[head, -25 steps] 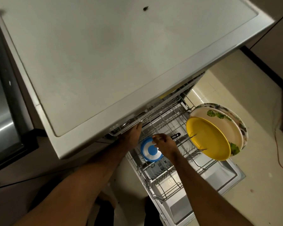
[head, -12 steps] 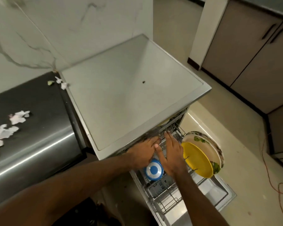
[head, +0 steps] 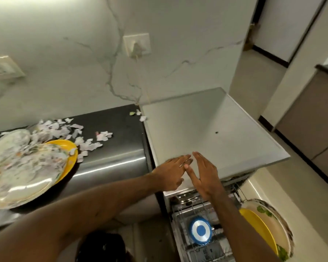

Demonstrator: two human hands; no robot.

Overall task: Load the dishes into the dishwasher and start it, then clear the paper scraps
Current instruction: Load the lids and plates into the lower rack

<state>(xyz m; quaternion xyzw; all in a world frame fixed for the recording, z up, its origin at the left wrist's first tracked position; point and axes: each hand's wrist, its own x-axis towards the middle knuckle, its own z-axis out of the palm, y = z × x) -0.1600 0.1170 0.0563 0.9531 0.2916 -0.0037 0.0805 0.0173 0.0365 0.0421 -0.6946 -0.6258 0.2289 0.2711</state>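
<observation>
Hands — the left hand and the right hand — lie flat and empty, so best lift the scrap-covered white round plate with both, kept level.

You have one view only, worn on your head, looking forward and steeply down. It faces the marble wall, with the dark bench off to your left and the dishwasher top straight ahead. Your left hand and right hand sit close at mid-frame, forearms running in from the bottom edge. The wide lens bends the margins (the floor curves away at right), and the pulled-out rack lies almost beneath you.
</observation>
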